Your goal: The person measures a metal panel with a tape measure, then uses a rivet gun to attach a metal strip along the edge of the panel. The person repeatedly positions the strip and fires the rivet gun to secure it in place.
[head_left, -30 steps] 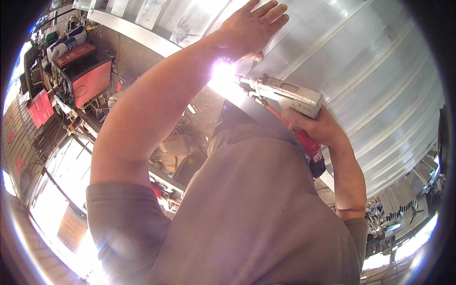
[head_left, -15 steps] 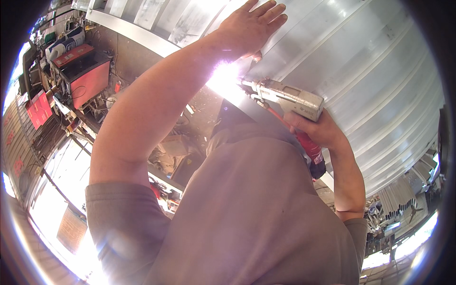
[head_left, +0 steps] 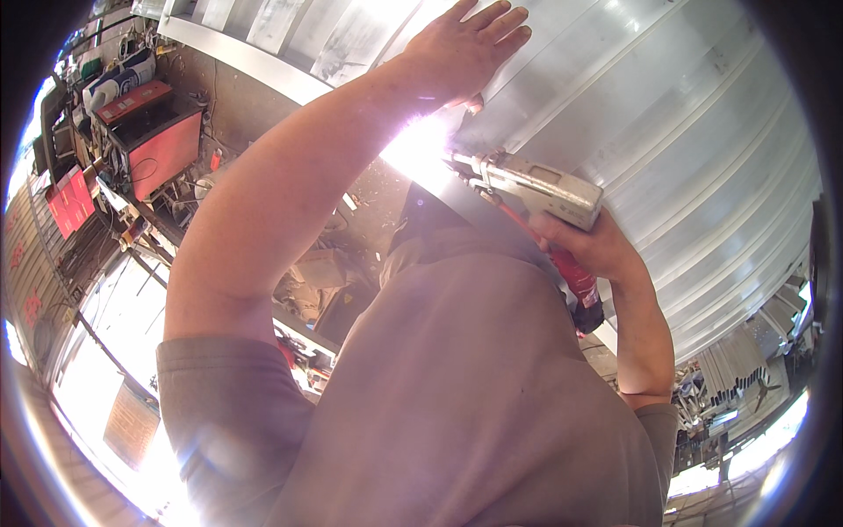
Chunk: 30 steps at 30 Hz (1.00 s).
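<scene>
Far L: red sheet point(head_left: 70, 204), tilted, nr the red box point(head_left: 164, 156), which has a dark recess on top. Below them, toward the lower L, a brown board point(head_left: 132, 428) beside v. bright light. Next, L arm point(head_left: 233, 211) comes up from a grey-brown sleeve point(head_left: 233, 386) & crosses over the floor point(head_left: 250, 97); scrap point(head_left: 318, 270) lies R of the elbow.

White-violet glare point(head_left: 417, 147) sits on the panel's long near edge, just below the L wrist; exact contact pt there can't be made out. L hand point(head_left: 457, 57) is above the glare, over the panel nr that same edge, back of hand up, fingers spread, nothing seen in it; can't tell if the palm touches the panel.

Shirt point(head_left: 465, 378) fills lower mid. Gun point(head_left: 540, 186), silvery w/ a red grip, is along the panel's near edge, R of the glare, nozzle pointing L into it. R hand point(head_left: 588, 241) is wrapped round the gun's grip; thumb side shows, other fingertips hidden.

Panel point(head_left: 685, 176), ribbed grey metal, takes up the upper R. Beyond its lower R end: stacked bars point(head_left: 731, 373).
</scene>
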Each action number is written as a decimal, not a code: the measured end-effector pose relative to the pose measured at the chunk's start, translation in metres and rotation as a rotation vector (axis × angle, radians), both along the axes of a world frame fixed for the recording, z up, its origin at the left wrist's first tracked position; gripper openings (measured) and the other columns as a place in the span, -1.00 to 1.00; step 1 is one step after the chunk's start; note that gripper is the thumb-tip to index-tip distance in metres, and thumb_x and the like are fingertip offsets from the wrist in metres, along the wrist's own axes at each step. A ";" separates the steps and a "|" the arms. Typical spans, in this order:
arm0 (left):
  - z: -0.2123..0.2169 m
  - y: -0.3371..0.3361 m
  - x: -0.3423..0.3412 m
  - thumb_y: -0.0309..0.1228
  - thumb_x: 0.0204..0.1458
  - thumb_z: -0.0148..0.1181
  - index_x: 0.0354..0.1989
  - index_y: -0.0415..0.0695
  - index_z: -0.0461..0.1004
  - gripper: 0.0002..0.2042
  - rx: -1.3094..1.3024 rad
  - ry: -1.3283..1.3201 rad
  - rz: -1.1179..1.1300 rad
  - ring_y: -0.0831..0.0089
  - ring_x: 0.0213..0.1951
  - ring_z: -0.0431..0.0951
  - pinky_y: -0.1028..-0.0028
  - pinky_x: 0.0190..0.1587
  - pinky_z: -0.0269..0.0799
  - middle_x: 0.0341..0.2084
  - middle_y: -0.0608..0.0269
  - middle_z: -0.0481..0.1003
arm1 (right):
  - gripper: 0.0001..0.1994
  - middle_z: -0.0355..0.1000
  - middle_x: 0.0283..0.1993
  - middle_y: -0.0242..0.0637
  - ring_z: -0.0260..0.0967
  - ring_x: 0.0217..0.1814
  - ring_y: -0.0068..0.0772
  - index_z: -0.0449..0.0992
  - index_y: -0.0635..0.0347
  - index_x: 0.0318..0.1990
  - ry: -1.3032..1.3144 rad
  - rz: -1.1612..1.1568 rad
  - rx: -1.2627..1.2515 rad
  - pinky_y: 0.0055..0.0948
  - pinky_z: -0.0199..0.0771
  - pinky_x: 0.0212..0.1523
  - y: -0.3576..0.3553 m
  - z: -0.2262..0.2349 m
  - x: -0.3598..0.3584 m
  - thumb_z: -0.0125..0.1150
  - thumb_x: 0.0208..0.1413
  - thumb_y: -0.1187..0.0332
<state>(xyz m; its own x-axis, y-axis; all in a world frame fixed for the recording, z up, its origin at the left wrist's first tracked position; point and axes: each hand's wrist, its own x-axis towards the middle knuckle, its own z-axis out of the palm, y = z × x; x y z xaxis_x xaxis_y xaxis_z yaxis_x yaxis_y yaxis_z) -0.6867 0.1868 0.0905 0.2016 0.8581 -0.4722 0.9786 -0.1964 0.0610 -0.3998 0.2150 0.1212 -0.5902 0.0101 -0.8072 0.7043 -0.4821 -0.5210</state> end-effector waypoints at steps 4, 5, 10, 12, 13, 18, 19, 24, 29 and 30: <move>0.000 0.001 0.000 -0.07 0.17 0.31 0.44 -0.22 0.15 -0.23 0.000 0.000 -0.002 0.25 0.40 0.18 0.18 0.40 0.08 0.32 0.05 0.21 | -0.43 0.55 -0.09 -0.41 0.47 -0.23 -0.60 0.47 0.21 0.27 0.007 -0.010 -0.006 -0.46 0.53 -0.21 0.000 0.001 0.002 0.44 0.18 0.15; 0.000 0.001 0.000 -0.07 0.17 0.31 0.44 -0.22 0.15 -0.23 0.001 -0.002 0.001 0.25 0.39 0.18 0.18 0.40 0.08 0.32 0.06 0.22 | -0.43 0.55 -0.09 -0.41 0.46 -0.23 -0.61 0.47 0.21 0.27 0.007 -0.011 -0.002 -0.46 0.53 -0.21 0.000 0.001 0.002 0.44 0.17 0.15; 0.000 0.001 0.000 -0.08 0.18 0.30 0.43 -0.22 0.18 -0.26 0.002 -0.003 0.005 0.26 0.37 0.22 0.19 0.38 0.12 0.29 0.07 0.25 | -0.43 0.54 -0.08 -0.39 0.46 -0.23 -0.61 0.47 0.24 0.26 -0.009 -0.031 -0.011 -0.47 0.53 -0.21 -0.001 -0.001 0.006 0.46 0.17 0.16; 0.001 0.001 0.000 -0.08 0.19 0.30 0.42 -0.22 0.19 -0.27 0.001 -0.003 0.003 0.26 0.37 0.23 0.19 0.37 0.13 0.28 0.07 0.27 | -0.43 0.54 -0.09 -0.39 0.46 -0.23 -0.61 0.47 0.25 0.25 -0.016 -0.035 -0.011 -0.48 0.53 -0.21 -0.002 -0.001 0.008 0.47 0.16 0.17; 0.001 0.001 0.000 -0.09 0.19 0.30 0.42 -0.22 0.19 -0.27 0.002 -0.001 0.004 0.26 0.36 0.23 0.19 0.36 0.14 0.28 0.07 0.27 | -0.43 0.54 -0.09 -0.40 0.45 -0.23 -0.62 0.47 0.24 0.25 -0.016 -0.032 -0.012 -0.49 0.52 -0.21 -0.002 -0.001 0.009 0.47 0.16 0.17; 0.001 0.002 0.001 -0.10 0.20 0.29 0.41 -0.22 0.21 -0.30 0.006 -0.003 0.002 0.27 0.34 0.27 0.20 0.34 0.17 0.26 0.08 0.31 | -0.52 0.54 -0.29 -0.41 0.48 -0.32 -0.60 0.50 0.22 0.17 -0.008 -0.063 0.009 -0.50 0.53 -0.30 -0.003 0.001 0.012 0.47 0.19 0.20; 0.002 0.001 0.000 -0.10 0.20 0.29 0.41 -0.21 0.22 -0.30 0.005 -0.004 0.002 0.27 0.34 0.27 0.20 0.34 0.18 0.25 0.08 0.32 | -0.52 0.54 -0.29 -0.41 0.49 -0.32 -0.60 0.50 0.22 0.17 0.000 -0.065 0.007 -0.50 0.53 -0.30 -0.003 0.001 0.013 0.47 0.19 0.20; 0.002 0.000 0.001 -0.11 0.21 0.28 0.40 -0.21 0.24 -0.33 0.006 -0.001 0.002 0.28 0.32 0.30 0.20 0.32 0.21 0.23 0.09 0.35 | -0.50 0.54 -0.27 -0.41 0.49 -0.31 -0.59 0.50 0.22 0.19 0.014 -0.082 -0.001 -0.49 0.54 -0.29 -0.003 0.001 0.015 0.49 0.19 0.18; 0.003 0.001 0.001 -0.12 0.22 0.27 0.38 -0.21 0.27 -0.35 0.009 0.000 0.000 0.28 0.30 0.34 0.21 0.30 0.24 0.20 0.10 0.38 | -0.48 0.53 -0.26 -0.42 0.49 -0.31 -0.60 0.49 0.22 0.20 0.014 -0.089 -0.005 -0.50 0.54 -0.29 -0.005 0.000 0.017 0.49 0.18 0.17; 0.003 0.001 0.001 -0.12 0.23 0.27 0.38 -0.21 0.27 -0.36 0.011 0.000 -0.003 0.29 0.30 0.34 0.21 0.29 0.25 0.20 0.10 0.39 | -0.48 0.53 -0.26 -0.42 0.49 -0.31 -0.60 0.49 0.22 0.20 0.009 -0.088 -0.002 -0.50 0.55 -0.29 -0.005 0.001 0.017 0.49 0.18 0.17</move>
<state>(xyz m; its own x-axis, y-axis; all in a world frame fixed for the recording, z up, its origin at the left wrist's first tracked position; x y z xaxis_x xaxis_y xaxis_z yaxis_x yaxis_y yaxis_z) -0.6856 0.1875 0.0934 0.2038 0.8628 -0.4626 0.9781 -0.1997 0.0584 -0.3831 0.2102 0.1219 -0.5944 0.0602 -0.8019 0.6545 -0.5431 -0.5260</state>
